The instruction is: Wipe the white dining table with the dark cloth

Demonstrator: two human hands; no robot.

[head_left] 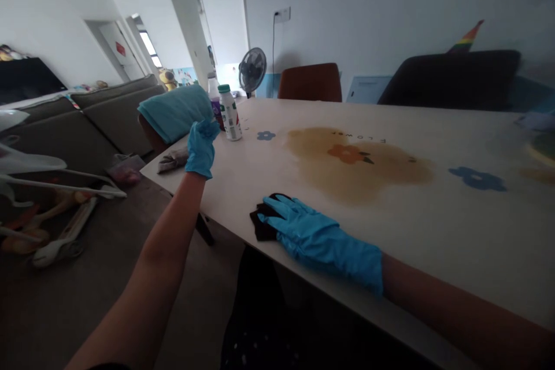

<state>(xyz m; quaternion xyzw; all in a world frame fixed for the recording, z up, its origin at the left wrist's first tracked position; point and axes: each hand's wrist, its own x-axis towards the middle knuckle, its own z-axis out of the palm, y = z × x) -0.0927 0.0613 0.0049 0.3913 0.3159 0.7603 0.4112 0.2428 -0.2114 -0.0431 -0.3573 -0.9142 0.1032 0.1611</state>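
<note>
My right hand [307,231], in a blue rubber glove, lies flat over a dark cloth [263,228] near the table's front edge. Its fingers press on the cloth, which is partly hidden under them. My left hand [202,149], gloved in blue too, is raised at the table's left end with its fingers curled closed. What the left fingers hold, if anything, is hidden. Just beyond it stand a white bottle with a green cap [229,114] and a bottle with a purple label [213,92]. A crumpled greyish cloth [172,160] lies beside the left hand.
The pale table [243,185] has a printed flower pattern. A light-blue towel [176,111] drapes over a chair at the left end. Behind stand a brown chair [310,82], a dark chair [451,80] and a fan [252,70]. Toys [65,243] lie on the floor at left.
</note>
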